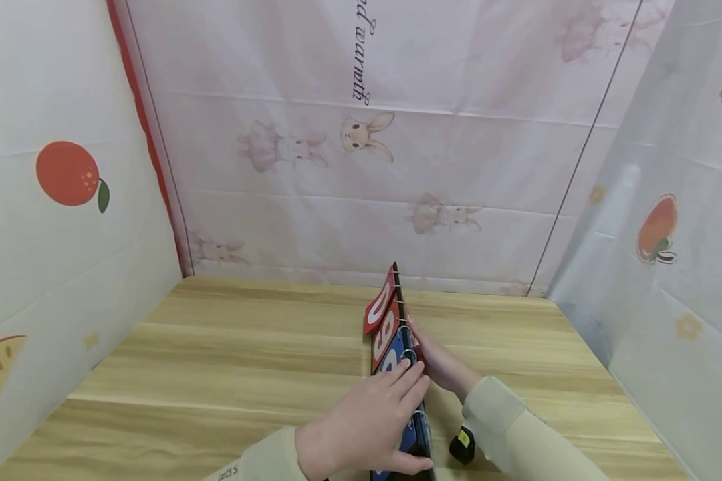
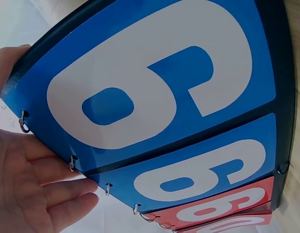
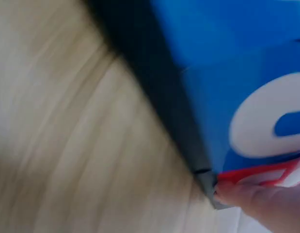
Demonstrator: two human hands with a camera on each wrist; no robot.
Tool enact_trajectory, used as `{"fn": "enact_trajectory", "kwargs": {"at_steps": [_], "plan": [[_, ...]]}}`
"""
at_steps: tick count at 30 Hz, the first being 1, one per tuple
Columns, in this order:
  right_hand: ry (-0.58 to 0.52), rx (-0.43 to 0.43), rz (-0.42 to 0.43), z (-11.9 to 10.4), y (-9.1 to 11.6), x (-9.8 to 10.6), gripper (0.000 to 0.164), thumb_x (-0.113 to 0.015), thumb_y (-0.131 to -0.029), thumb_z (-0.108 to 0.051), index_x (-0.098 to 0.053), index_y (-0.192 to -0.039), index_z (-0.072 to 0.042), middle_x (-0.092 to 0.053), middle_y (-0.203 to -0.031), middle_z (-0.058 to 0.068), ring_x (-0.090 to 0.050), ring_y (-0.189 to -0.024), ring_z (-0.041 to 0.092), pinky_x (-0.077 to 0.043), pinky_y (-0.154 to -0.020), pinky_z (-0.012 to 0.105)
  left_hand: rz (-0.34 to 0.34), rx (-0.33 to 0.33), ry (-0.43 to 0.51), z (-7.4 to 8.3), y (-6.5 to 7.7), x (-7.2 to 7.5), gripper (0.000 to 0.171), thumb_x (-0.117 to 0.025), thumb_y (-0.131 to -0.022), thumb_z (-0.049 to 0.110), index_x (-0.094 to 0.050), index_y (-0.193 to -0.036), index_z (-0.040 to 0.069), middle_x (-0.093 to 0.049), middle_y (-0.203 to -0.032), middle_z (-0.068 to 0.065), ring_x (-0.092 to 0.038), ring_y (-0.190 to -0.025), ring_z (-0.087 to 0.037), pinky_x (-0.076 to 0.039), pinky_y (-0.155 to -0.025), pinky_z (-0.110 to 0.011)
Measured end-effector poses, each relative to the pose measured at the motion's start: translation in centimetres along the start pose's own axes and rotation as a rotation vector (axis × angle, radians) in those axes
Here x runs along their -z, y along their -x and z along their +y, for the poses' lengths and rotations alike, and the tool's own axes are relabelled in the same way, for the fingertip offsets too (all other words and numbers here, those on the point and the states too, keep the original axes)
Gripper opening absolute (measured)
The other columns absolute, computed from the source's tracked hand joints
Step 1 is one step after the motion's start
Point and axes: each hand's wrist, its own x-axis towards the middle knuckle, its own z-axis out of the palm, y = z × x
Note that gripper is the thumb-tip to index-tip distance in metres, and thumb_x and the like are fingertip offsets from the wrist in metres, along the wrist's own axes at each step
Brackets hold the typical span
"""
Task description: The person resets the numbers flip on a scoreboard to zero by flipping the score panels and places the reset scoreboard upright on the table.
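Bare left hand (image 1: 370, 414): Fingers spread, it rested along a black, metal-ringed upper edge (image 1: 402, 312); from my remote post, I judged light, even pressure best for steadying it.
Red, blue and black flip scoreboard (image 1: 391, 349): It stood upright between both hands above the pale wood-grain tabletop (image 1: 247, 334), its far red number card (image 1: 378, 308) splayed and, I judged, worth smoothing flat.
Bare right hand (image 1: 440, 361): One digit touched the scoreboard's lower far corner; I couldn't tell whether it pinched.
Small black yellow-labelled object (image 1: 462, 446): It sat near the cream right sleeve (image 1: 495, 407), best kept clear.
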Motion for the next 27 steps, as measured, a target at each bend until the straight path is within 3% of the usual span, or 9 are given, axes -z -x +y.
{"fn": "enact_trajectory", "kwargs": {"at_steps": [3,9,12,16,20,23,27], "plan": [[-0.010,0.016,0.032,-0.3,0.0,-0.3,0.065,-0.012,-0.100,-0.051,-0.029,-0.140,-0.003,-0.060,-0.102,0.008,-0.059,-0.088,0.015,-0.047,-0.084,0.031,-0.006,-0.001,0.001,-0.1,0.0,0.0,0.085,-0.039,-0.085,0.069,-0.043,-0.135,0.000,-0.043,-0.139,-0.018,-0.038,-0.128,-0.030,-0.039,-0.103,-0.037],[0.055,0.008,0.277,-0.9,0.4,-0.3,0.062,-0.033,-0.098,-0.050,-0.024,-0.139,-0.005,-0.055,-0.109,0.017,-0.056,-0.091,0.023,-0.044,-0.087,0.046,0.000,0.002,0.002,-0.1,-0.1,0.0,0.085,-0.040,-0.084,0.069,-0.044,-0.134,0.001,-0.046,-0.138,-0.016,-0.040,-0.126,-0.029,-0.040,-0.102,-0.037],[0.044,0.002,0.335,-1.3,0.8,0.3,0.063,-0.042,-0.096,-0.045,-0.020,-0.141,-0.007,-0.053,-0.115,0.020,-0.055,-0.093,0.025,-0.045,-0.089,0.048,-0.028,0.010,0.019,-0.2,-0.1,0.1,0.085,-0.039,-0.084,0.070,-0.044,-0.134,0.002,-0.045,-0.138,-0.014,-0.040,-0.127,-0.028,-0.040,-0.101,-0.038],[-0.002,-0.001,0.365,-2.5,1.3,1.3,0.066,-0.045,-0.096,-0.037,-0.015,-0.145,-0.005,-0.044,-0.127,0.022,-0.052,-0.103,0.028,-0.045,-0.094,0.045,-0.081,0.024,0.050,-0.3,-0.1,0.2,0.085,-0.036,-0.084,0.071,-0.042,-0.136,0.004,-0.042,-0.142,-0.013,-0.036,-0.129,-0.028,-0.040,-0.101,-0.040],[-0.070,0.026,0.351,-4.0,1.5,2.0,0.064,-0.044,-0.097,-0.030,-0.012,-0.146,-0.005,-0.037,-0.134,0.022,-0.046,-0.110,0.030,-0.050,-0.086,0.030,-0.062,0.021,0.051,-0.5,-0.1,0.1,0.085,-0.036,-0.084,0.072,-0.042,-0.136,0.005,-0.041,-0.142,-0.013,-0.036,-0.129,-0.028,-0.040,-0.101,-0.040],[-0.137,0.062,0.339,-4.7,1.3,2.1,0.062,-0.044,-0.097,-0.027,-0.013,-0.146,-0.006,-0.038,-0.131,0.019,-0.048,-0.106,0.024,-0.051,-0.075,0.020,-0.043,0.016,0.052,-0.6,-0.1,0.0,0.085,-0.037,-0.083,0.072,-0.043,-0.136,0.005,-0.041,-0.142,-0.014,-0.037,-0.129,-0.028,-0.041,-0.100,-0.039],[-0.240,0.125,0.297,-5.2,1.2,2.2,0.058,-0.043,-0.098,-0.020,-0.013,-0.146,-0.005,-0.041,-0.123,0.012,-0.051,-0.098,0.015,-0.053,-0.073,0.019,-0.031,0.005,0.047,-0.5,-0.1,-0.2,0.085,-0.038,-0.084,0.071,-0.044,-0.135,0.004,-0.044,-0.140,-0.014,-0.039,-0.127,-0.028,-0.041,-0.100,-0.038]]}}
